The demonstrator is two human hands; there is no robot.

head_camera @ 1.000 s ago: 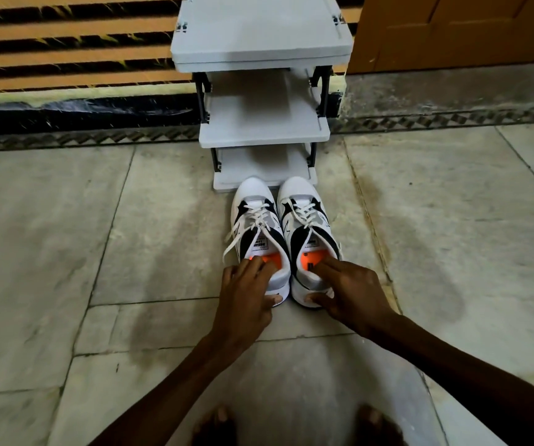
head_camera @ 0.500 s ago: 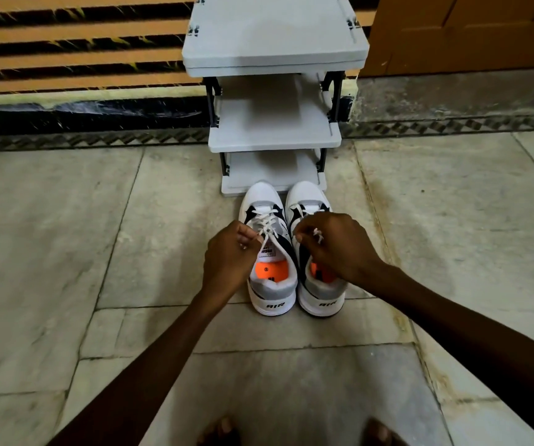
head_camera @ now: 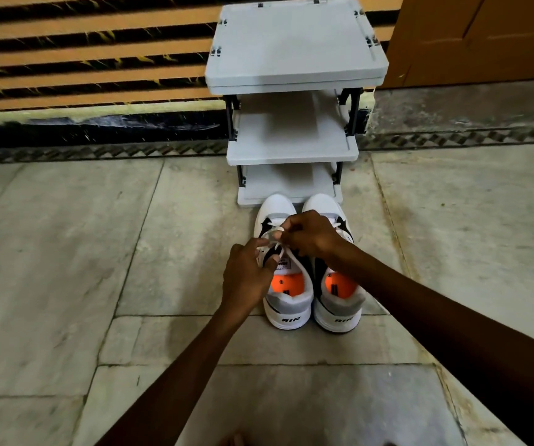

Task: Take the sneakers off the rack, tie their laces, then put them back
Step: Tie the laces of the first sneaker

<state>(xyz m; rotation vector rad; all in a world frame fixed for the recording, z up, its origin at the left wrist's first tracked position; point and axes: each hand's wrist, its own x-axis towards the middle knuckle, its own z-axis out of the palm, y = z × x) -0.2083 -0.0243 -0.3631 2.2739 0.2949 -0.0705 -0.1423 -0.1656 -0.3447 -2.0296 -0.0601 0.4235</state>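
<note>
Two white and black sneakers with orange insoles stand side by side on the floor, toes toward the grey three-shelf rack (head_camera: 294,146). Over the left sneaker (head_camera: 286,300) both hands meet. My left hand (head_camera: 248,273) pinches one white lace end (head_camera: 273,244) at the tongue. My right hand (head_camera: 310,235) reaches across from the right and pinches the other lace strand above the eyelets. The right sneaker (head_camera: 338,304) is partly covered by my right forearm; its laces are hidden. All three rack shelves hold nothing.
Pale stone floor tiles (head_camera: 82,252) spread on both sides of the shoes. A striped orange and black wall (head_camera: 82,59) runs behind the rack, with a brown door (head_camera: 484,37) at the right. My toes (head_camera: 236,441) show at the bottom edge.
Both hands rose from the sneakers' heels to the laces, then my right hand crossed from the right sneaker to the left one. Both now pinch the left sneaker's laces.
</note>
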